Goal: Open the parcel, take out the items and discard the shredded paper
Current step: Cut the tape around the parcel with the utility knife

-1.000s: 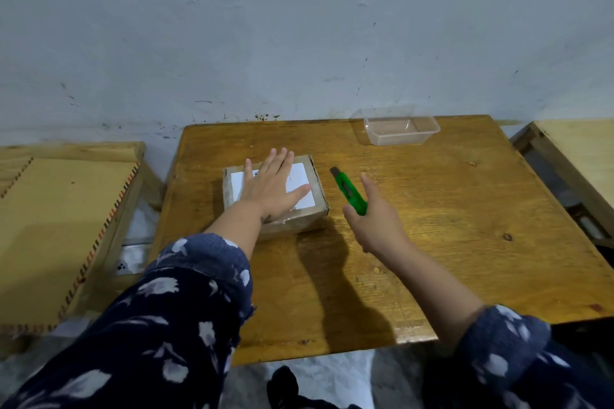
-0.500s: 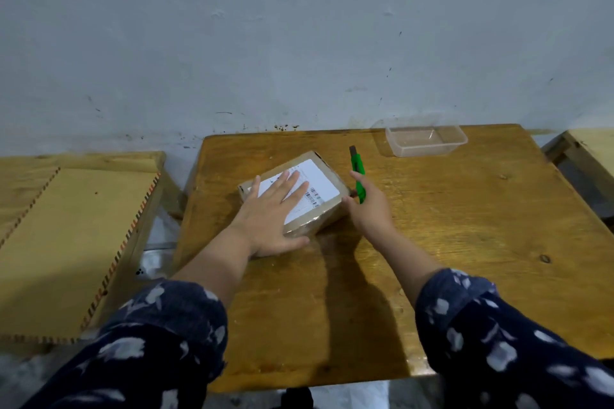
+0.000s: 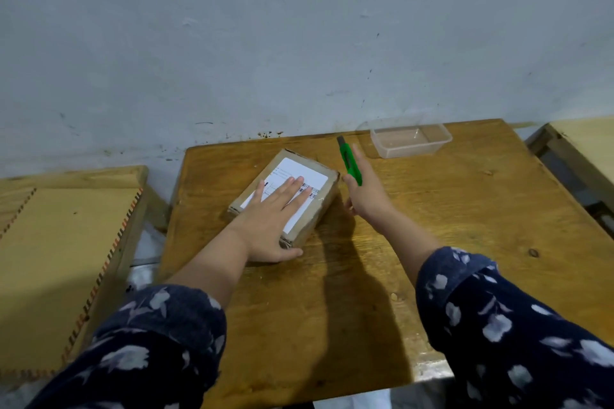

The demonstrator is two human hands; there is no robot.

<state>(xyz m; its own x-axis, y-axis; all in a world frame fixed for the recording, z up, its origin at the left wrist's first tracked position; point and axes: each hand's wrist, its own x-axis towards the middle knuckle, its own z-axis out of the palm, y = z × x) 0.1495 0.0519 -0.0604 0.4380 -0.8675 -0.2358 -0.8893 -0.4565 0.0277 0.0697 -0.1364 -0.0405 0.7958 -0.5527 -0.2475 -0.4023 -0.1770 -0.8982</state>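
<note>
Far left: a light wooden board (image 3: 59, 262) with an orange-and-dark striped edge, lying beside the table and lower than it.

Left sleeve (image 3: 139, 352): dark blue fabric with a white floral print, pushed up the forearm.

Table (image 3: 481, 229): varnished wood, set against a pale, scuffed wall (image 3: 299, 36).

Left hand (image 3: 272, 219): laid flat, fingers spread, palm down on top of the parcel, with the thumb curled round its near corner. It presses rather than grips.

Parcel (image 3: 324, 206): a small brown cardboard box, closed, lying flat on the table left of centre and turned at an angle to the table edge. A white shipping label (image 3: 299, 173) covers most of its top, partly under the left hand. The label carries barcodes and lines of small print; the print is too fine to read.

Right hand (image 3: 367, 197): just beside the parcel's right edge, closed round a green utility knife (image 3: 349, 163). The knife's grey tip points away from the person, toward the wall. Whether any blade is out cannot be told.

Clear plastic container (image 3: 410, 141): rectangular, without a lid, at the far edge of the table near the wall, apart from the knife.

Right sleeve (image 3: 511, 325): same dark blue floral fabric.

Far right: the corner of a second wooden table (image 3: 584, 143).
</note>
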